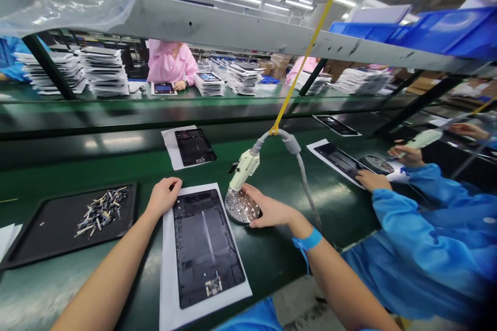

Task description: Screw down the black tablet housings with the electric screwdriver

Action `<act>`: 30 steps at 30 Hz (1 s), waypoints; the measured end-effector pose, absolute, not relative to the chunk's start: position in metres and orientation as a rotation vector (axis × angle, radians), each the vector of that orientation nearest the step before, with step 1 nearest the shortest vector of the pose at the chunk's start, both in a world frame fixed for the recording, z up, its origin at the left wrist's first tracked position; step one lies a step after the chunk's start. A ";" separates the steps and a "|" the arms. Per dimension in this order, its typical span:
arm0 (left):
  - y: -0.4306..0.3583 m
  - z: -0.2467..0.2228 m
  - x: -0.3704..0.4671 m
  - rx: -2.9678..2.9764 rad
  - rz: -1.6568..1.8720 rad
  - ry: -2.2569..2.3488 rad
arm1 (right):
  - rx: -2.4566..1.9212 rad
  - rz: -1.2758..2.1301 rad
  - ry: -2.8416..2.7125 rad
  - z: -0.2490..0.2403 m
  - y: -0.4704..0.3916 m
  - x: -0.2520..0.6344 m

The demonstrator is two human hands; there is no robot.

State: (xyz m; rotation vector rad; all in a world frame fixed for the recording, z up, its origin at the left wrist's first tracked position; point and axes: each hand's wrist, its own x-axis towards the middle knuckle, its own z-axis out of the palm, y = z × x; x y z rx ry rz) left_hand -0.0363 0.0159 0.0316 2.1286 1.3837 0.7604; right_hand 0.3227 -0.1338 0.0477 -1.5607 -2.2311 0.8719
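Note:
A black tablet back housing (207, 243) lies on a white paper sheet (169, 289) in front of me, its inner side up. By its top left corner rests my left hand (165, 197), fingers curled in; whether they hold anything is hidden. My right hand (272, 208) grips the right side of a round dish (243, 208) full of small screws, thumb and fingers spread around its rim. A pale electric screwdriver (244, 169) hangs from a yellow strap (297, 72), its lower end over the dish.
A black tray (50, 227) of small strip-like parts (103, 209) lies left. Behind is another tablet housing (195, 146) on paper. A blue-sleeved co-worker (430, 201) works at right with a screwdriver (425, 138). A shelf (233, 28) crosses above; a grey cable (306, 181) hangs beside the dish.

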 end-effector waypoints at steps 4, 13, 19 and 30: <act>0.015 0.032 -0.036 2.120 0.760 1.386 | -1.732 0.603 -2.206 0.045 -0.139 0.308; 0.017 0.032 -0.037 2.084 0.747 1.403 | -1.979 0.295 -2.224 0.036 -0.147 0.264; 0.015 0.035 -0.037 2.076 0.727 1.407 | -2.054 0.278 -2.178 0.039 -0.146 0.268; 0.015 0.034 -0.037 2.081 0.747 1.394 | -2.017 0.229 -2.151 0.031 -0.145 0.268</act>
